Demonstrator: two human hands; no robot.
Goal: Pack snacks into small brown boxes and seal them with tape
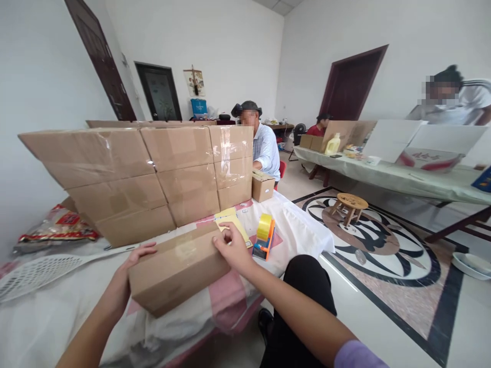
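Diagonally, a long cardboard carton point(178, 266) slants up rightward, lower center-left; left hand point(129, 265) touches it, fingers unclenched; right hand point(235, 249) curls, grip unclear; stacked cartons point(184, 184) block upper left.

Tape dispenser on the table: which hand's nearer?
Right. The right hand touches the right end of the nearest cardboard box, just left of the tape dispenser. The left hand is at the box's opposite end, farther away.

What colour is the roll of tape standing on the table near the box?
The roll of tape is yellow; it shows best in the head view.
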